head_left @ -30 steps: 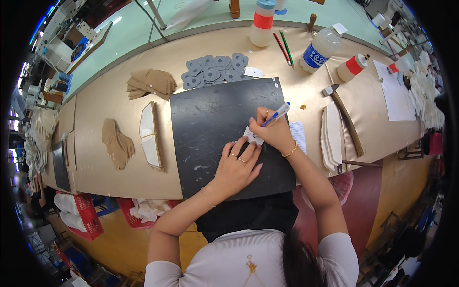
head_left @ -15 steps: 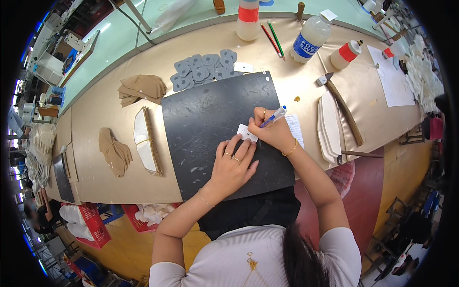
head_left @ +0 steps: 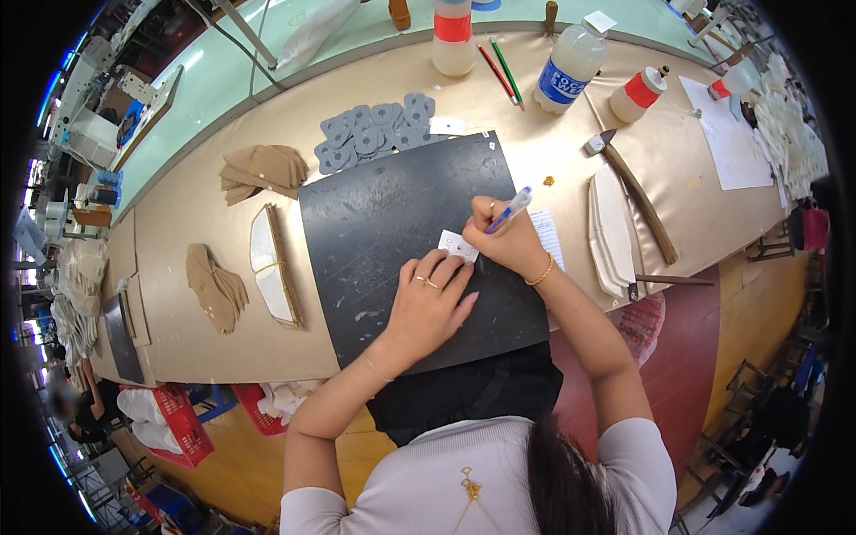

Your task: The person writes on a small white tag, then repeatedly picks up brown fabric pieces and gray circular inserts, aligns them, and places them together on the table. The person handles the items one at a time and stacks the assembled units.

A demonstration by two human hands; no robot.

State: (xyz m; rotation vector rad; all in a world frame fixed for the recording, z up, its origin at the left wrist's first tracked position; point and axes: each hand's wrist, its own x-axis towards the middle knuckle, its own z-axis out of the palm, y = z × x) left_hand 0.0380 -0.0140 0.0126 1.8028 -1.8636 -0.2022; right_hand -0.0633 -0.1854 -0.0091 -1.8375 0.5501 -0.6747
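A blue-and-white pen (head_left: 510,210) is pinched in my right hand (head_left: 505,239), its tip down at a small white card (head_left: 457,247). The card has a dark hole in it and lies on a black cutting mat (head_left: 392,205). My left hand (head_left: 430,299) rests flat on the mat with its fingers stretched out, the fingertips touching the card's lower edge. A lined paper slip (head_left: 544,232) sticks out beside my right wrist.
Grey cut pieces (head_left: 379,129) and brown pieces (head_left: 264,171) lie beyond the mat. Tied bundles (head_left: 275,265) are at left. On the right are a hammer (head_left: 640,196), white strips (head_left: 612,236) and bottles (head_left: 571,67); two pencils (head_left: 504,76) lie behind.
The pen and my right hand have shifted slightly at the card. My left hand stays on the card's edge. The whole view has moved a little.
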